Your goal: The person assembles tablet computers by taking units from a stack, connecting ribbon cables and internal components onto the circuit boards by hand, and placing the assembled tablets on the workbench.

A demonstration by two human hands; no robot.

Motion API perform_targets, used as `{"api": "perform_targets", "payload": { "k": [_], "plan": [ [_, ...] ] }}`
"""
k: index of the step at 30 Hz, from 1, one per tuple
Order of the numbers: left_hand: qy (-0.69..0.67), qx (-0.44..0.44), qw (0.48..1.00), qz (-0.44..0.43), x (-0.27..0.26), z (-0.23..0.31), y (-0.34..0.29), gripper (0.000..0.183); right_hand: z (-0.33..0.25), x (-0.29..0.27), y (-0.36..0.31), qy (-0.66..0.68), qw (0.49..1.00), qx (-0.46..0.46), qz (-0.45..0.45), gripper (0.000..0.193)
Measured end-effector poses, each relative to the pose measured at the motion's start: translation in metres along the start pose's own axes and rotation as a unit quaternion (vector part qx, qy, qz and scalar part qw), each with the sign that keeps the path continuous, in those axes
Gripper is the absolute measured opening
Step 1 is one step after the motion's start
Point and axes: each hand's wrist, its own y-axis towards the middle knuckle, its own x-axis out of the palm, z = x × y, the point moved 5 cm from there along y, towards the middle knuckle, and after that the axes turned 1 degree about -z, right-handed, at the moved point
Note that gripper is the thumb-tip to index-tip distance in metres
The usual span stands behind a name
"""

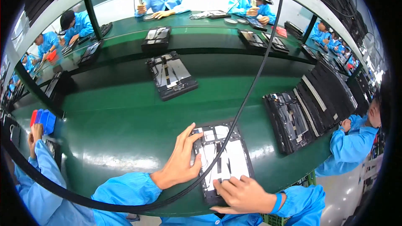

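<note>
An opened tablet (228, 157) lies on the green bench in front of me, its white battery cells, black strips and thin cables exposed. My left hand (180, 157) is at its left side, fingers spread, with the fingertips at the upper left corner and the thumb by the edge. Over the near end of the tablet is my right hand (247, 194), fingers bent onto its surface and thumb stretched along the near edge. Whether anything small sits under those fingers is hidden. A black cable (247, 100) hanging across the view covers part of the tablet.
Another opened tablet (171, 75) lies farther back. At right, opened tablets (289, 121) stand beside a leaning row of black panels (326, 96). A blue bin (46, 121) is at left, near a co-worker's hand (35, 136). More co-workers sit beyond the shelf (197, 52).
</note>
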Motion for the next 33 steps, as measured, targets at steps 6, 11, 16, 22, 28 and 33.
{"api": "perform_targets", "payload": {
  "k": [6, 11, 16, 22, 28, 33],
  "plan": [
    [-0.088, -0.067, 0.994, -0.004, -0.002, -0.003, -0.011, 0.080, 0.122, 0.025, 0.014, 0.275, 0.905, 0.229, 0.228, 0.047],
    [-0.159, -0.102, 0.982, 0.009, 0.020, 0.013, -0.015, 0.083, 0.128, 0.120, 0.008, 0.665, 0.565, 0.318, 0.372, 0.058],
    [-0.250, -0.102, 0.962, 0.049, 0.015, 0.010, -0.018, 0.090, 0.109, 0.098, 0.021, 0.628, 0.632, 0.338, 0.303, 0.065],
    [-0.126, -0.025, 0.992, -0.006, -0.009, -0.010, 0.013, 0.092, 0.124, 0.054, 0.068, 0.268, 0.919, 0.234, 0.171, 0.020],
    [-0.128, -0.033, 0.987, -0.093, -0.033, -0.024, 0.020, 0.100, 0.115, 0.065, 0.085, 0.328, 0.917, 0.198, 0.115, 0.020],
    [-0.106, 0.002, 0.982, -0.158, -0.040, -0.026, 0.029, 0.107, 0.118, 0.066, 0.087, 0.316, 0.925, 0.170, 0.123, 0.020]
  ]
}}
